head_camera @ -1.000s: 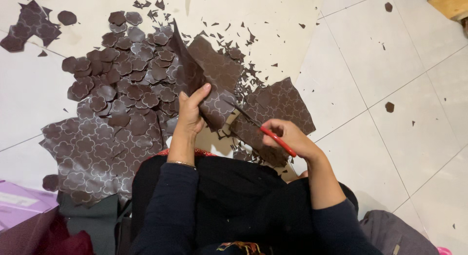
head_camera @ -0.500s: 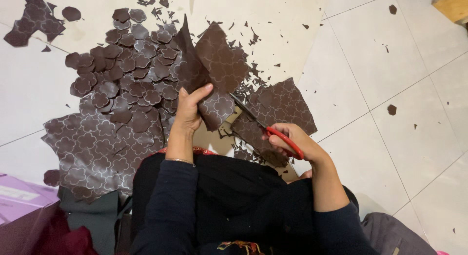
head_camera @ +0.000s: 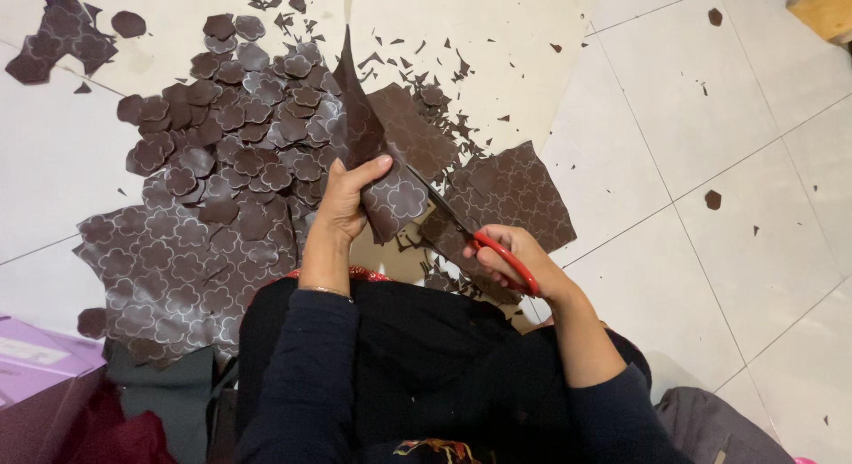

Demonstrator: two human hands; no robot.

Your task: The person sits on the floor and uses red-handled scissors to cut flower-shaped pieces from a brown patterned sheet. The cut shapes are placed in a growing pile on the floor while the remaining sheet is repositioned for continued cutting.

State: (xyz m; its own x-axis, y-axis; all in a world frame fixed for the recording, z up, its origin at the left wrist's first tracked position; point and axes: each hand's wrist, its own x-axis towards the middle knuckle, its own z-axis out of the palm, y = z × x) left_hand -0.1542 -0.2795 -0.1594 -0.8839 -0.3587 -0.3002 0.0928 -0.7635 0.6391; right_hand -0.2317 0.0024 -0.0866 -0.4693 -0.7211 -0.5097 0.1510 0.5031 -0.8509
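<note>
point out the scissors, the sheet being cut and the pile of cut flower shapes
scissors [head_camera: 506, 255]: head view, on the red handle loop
patterned brown sheet [head_camera: 395, 193]: head view, on the part below the left thumb
pile of cut flower shapes [head_camera: 248, 145]: head view, on its middle

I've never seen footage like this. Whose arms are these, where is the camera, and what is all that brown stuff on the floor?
There is no machine here: the arms belong to a person wearing a camera on the head, so you look down along dark sleeves at both hands. The left hand holds up a brown sheet printed with pale flower outlines. The right hand holds red-handled scissors, whose blades reach toward that sheet. On the pale tiled floor lie a pile of cut-out flower shapes, larger patterned sheets, another sheet by the right hand, and small dark scraps. A purple box sits at the lower left.
</note>
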